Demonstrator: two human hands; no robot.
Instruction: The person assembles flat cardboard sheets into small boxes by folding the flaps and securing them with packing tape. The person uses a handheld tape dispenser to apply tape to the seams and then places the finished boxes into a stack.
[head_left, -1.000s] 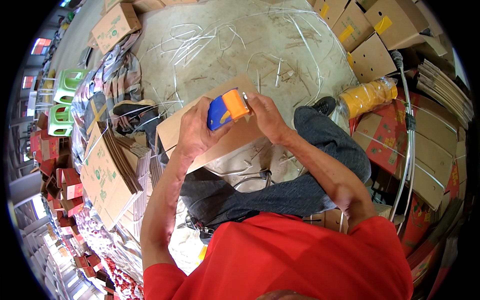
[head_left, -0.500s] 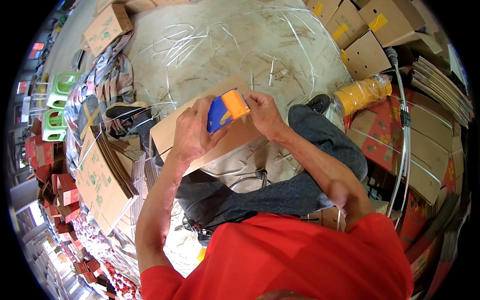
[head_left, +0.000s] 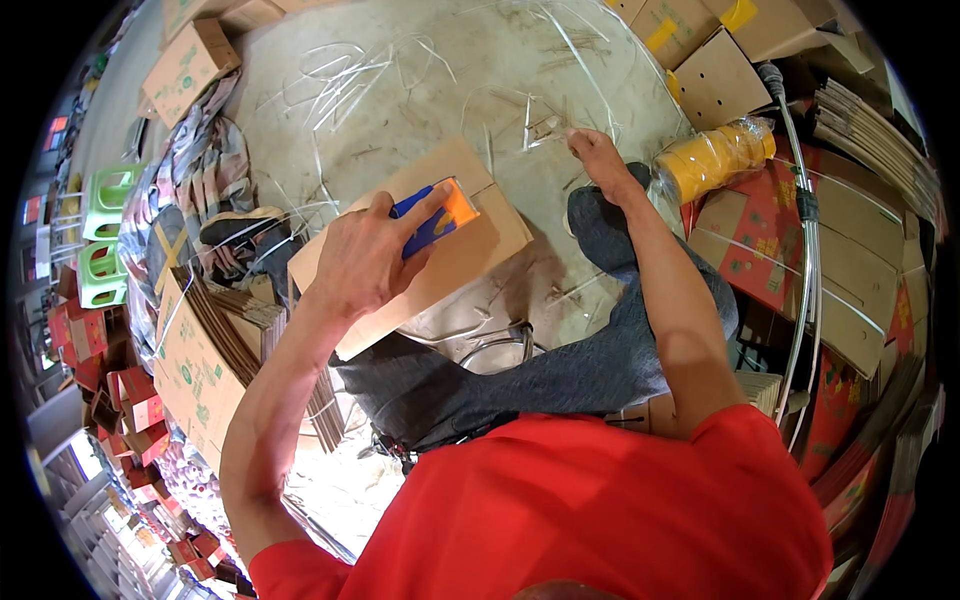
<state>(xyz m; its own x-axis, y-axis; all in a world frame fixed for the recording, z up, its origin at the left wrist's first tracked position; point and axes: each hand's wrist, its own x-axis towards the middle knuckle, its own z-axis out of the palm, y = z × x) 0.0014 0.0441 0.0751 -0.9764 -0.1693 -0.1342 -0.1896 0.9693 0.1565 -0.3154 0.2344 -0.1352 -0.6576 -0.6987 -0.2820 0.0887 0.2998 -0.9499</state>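
Note:
My left hand (head_left: pixel 362 258) is wrapped round a blue and orange tape dispenser (head_left: pixel 462 208), which rests against the top of a brown cardboard box (head_left: pixel 480 250). The box lies slanted in front of my crossed legs. Out to the right, apart from the box and above my knee, my right hand (head_left: pixel 602 165) is closed with its fingertips pinched together. Something pale and thin may be at those fingertips, but it is too small to tell from the litter on the floor behind.
Bundled flat cartons (head_left: pixel 200 370) stand close on my left. A wrapped roll of yellow tape (head_left: pixel 715 160) lies right, beside red and brown flattened cartons (head_left: pixel 850 260). Metal poles (head_left: pixel 808 260) rise there. White strapping (head_left: pixel 350 90) litters the floor. Green stools (head_left: pixel 105 205) stand far left.
My right hand has left the tape dispenser and moved right and away from me. The left hand still holds the dispenser on the box, its fingers now farther over the top.

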